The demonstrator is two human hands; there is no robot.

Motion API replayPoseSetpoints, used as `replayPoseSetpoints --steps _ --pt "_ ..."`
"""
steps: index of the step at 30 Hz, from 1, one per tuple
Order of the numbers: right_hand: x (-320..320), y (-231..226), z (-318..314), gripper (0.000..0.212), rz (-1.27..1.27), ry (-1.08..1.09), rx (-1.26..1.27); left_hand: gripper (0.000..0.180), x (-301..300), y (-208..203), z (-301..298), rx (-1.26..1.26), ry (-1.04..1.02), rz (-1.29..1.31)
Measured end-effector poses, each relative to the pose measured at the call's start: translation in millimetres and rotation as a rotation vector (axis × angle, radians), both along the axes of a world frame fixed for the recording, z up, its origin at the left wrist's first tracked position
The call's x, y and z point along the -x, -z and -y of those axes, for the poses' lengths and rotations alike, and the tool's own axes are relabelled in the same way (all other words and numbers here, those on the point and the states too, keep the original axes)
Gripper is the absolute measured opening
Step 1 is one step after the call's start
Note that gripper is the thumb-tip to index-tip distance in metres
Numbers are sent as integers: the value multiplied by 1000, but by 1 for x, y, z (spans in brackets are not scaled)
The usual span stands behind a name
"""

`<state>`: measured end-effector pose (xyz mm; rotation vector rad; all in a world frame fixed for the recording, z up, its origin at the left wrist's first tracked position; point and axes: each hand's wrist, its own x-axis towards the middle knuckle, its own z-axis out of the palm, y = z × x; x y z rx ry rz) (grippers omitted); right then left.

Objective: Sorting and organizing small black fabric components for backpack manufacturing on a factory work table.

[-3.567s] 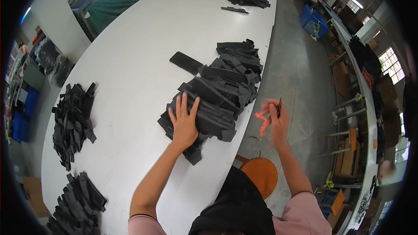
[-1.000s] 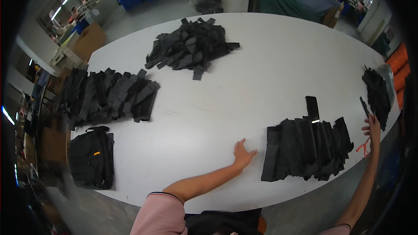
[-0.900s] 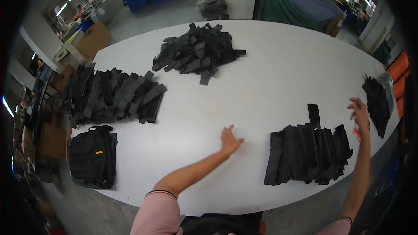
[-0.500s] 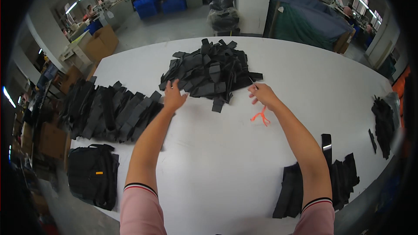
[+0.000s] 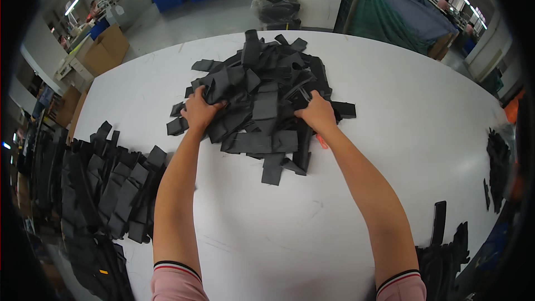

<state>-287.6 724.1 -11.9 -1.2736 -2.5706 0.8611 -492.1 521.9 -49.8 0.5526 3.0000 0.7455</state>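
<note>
A loose heap of black strips (image 5: 267,114) is spread near the middle of the far edge of the white table (image 5: 290,256), some ends pointing toward the near edge. The strips look light, flat and bendable, and not fragile; single pieces may slip over one another, so a hold is best taken across several at once, or on ends jutting from the heap's sides. The heap's left side is touched by the left hand (image 5: 200,110), thumb and fingers parted about some strips; whether these are pinched cannot be told. Its right side is touched by the right hand (image 5: 319,112), fingers curled and partly hidden, so its grip cannot be told either; an orange cord (image 5: 322,142) is seen just below. More strips (image 5: 125,189) are piled along the left edge, and dark pieces (image 5: 443,265) are gathered at the near right corner. Most room for moving is offered toward the right and near edges, with little beyond the heap
</note>
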Motion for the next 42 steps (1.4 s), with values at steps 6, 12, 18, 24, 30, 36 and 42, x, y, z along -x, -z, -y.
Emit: replayPoseSetpoints --steps 6,12,18,24,30,36,42 --pt "-45 -11 16 47 -338 11 271 51 -67 7 -26 -168 186 -121" --pt "-109 -124 9 37 -760 108 682 30 -132 -125 -23 -1016 250 561" --pt "-164 -306 25 26 -963 -209 216 23 -197 -333 10 -1257 659 623" --pt "-205 -399 70 14 -1184 -118 181 30 -255 -460 107 -1409 1102 405" --pt "-239 -358 87 33 -1313 -153 198 39 -305 -444 242 -1278 1094 757" --pt "-283 -170 143 44 -497 -69 28 48 -396 -231 297 -1117 433 1497" --pt "-363 -34 319 32 -360 -158 627 43 -488 -34 403 -1384 -400 1873"
